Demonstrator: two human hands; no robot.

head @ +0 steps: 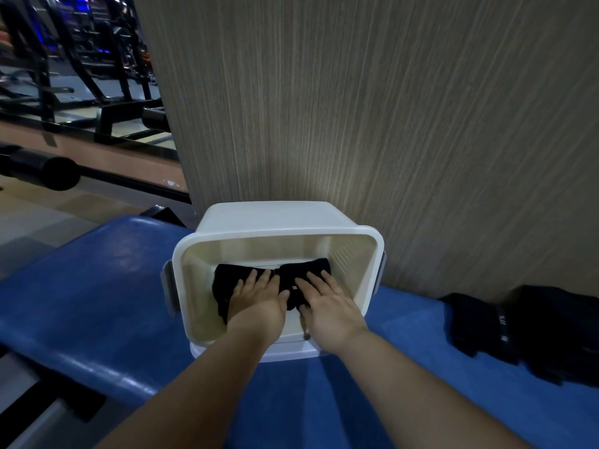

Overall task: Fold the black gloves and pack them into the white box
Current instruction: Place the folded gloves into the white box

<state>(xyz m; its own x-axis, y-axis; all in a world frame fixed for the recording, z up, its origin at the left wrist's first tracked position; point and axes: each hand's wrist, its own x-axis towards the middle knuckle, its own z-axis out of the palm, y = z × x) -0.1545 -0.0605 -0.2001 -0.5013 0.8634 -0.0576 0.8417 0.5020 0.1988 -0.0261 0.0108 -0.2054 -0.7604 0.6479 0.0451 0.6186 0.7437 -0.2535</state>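
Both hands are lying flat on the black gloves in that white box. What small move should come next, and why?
Probably lift both hands out. The left hand and right hand press flat on the folded gloves, which already lie inside the white box, so these seem packed. A black pile, likely more gloves, waits on the blue bench to the right.

white box (282, 233): a rounded square tub, open at the top, cream inside with ribbed side walls and a grey clip on each side. it sits on the blue bench (97, 303), close against the wood-grain wall (356, 108). two folded gloves (223, 281), black, lie side by side on its floor, meeting in the middle. loose gloves (534, 332), also black, lie heaped on the bench, well to the box's right
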